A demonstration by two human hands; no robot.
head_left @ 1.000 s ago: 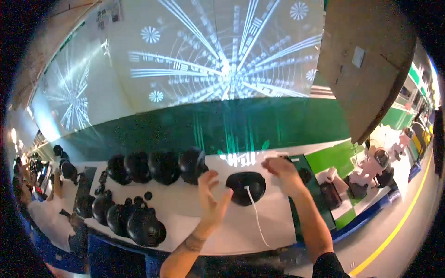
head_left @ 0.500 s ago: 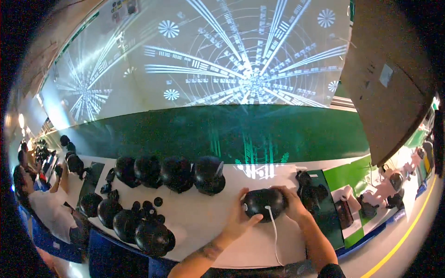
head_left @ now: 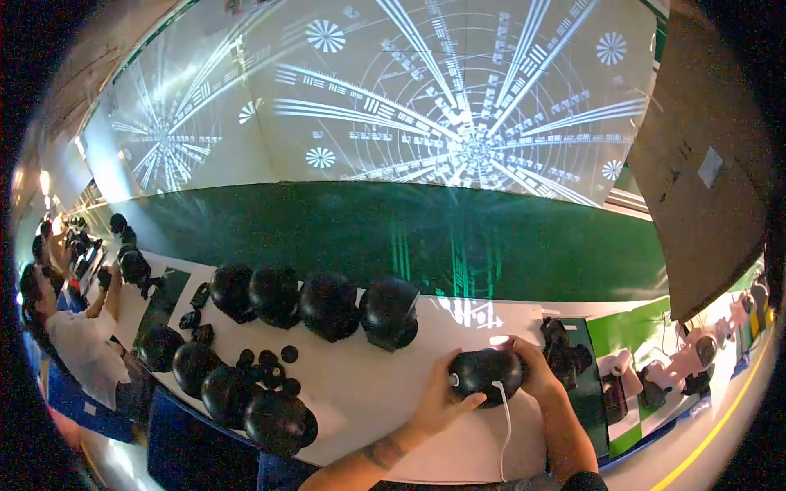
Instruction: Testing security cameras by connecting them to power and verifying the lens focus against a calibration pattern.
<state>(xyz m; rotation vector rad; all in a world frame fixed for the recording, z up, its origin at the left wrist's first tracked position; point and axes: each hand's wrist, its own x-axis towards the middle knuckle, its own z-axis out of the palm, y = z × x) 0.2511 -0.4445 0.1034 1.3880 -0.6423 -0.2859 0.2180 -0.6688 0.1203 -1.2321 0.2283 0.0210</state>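
Between my two hands is a black, rounded projector [head_left: 483, 372], raised over the white table near its front edge. A white cable [head_left: 508, 430] runs from its near face down towards the table's front edge. My left hand [head_left: 442, 399] wraps its left end, the thumb lying along the lower near side. Around the right end curls my right hand [head_left: 536, 368], its fingers mostly hidden behind the casing. Bright light shows at the projector's far upper side. On the pale wall ahead lies a white test pattern [head_left: 475, 147] of rays and circles.
Several black round units [head_left: 391, 313] line the table's back, with more [head_left: 278, 419] at front left beside small black round parts [head_left: 270, 370]. Black items [head_left: 565, 352] lie on a dark mat at right. A brown panel [head_left: 704, 188] hangs upper right. Other people [head_left: 82, 335] work at left and right.
The whole view has shifted, so the table and wall pattern sit further right. My hands still hold the projector. A bright spot now shows at its far side.
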